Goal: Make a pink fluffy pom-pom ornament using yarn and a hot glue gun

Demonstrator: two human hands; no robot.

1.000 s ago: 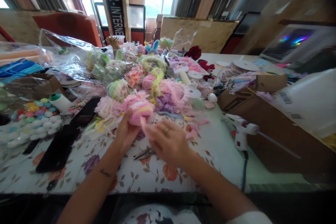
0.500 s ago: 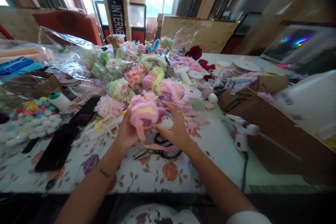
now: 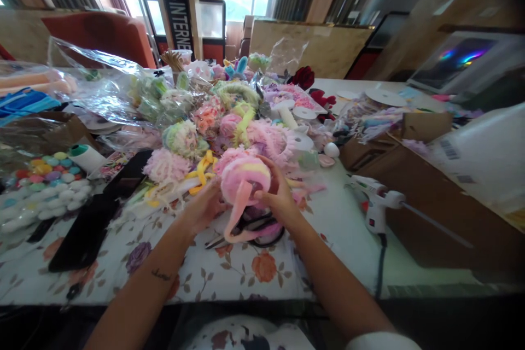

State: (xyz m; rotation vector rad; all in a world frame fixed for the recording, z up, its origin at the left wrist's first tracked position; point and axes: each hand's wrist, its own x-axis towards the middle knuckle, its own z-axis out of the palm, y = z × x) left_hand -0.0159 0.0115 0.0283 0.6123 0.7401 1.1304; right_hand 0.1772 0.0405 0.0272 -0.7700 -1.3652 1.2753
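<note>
A person's two bare hands are apart, with one fuzzy pink piece (image 3: 246, 175) raised between them over a floral tablecloth (image 3: 246, 284). The right hand (image 3: 279, 191) is clamped on the piece's right side, thumb at the front. The left hand (image 3: 207, 205) is at its lower left edge, fingers partly hidden; whether it grips cannot be told. One peach strip (image 3: 241, 202) hangs from the piece's front and curves down over one pair of scissors (image 3: 219, 242), which lies below the hands.

Beyond the hands rises a heap of pastel fluffy craft pieces (image 3: 225, 115), too jumbled to count. To the right are one white glue gun (image 3: 375, 202) and one white ball (image 3: 331, 150); to the left, one white spool (image 3: 87, 159) and many small pompoms (image 3: 45, 197).
</note>
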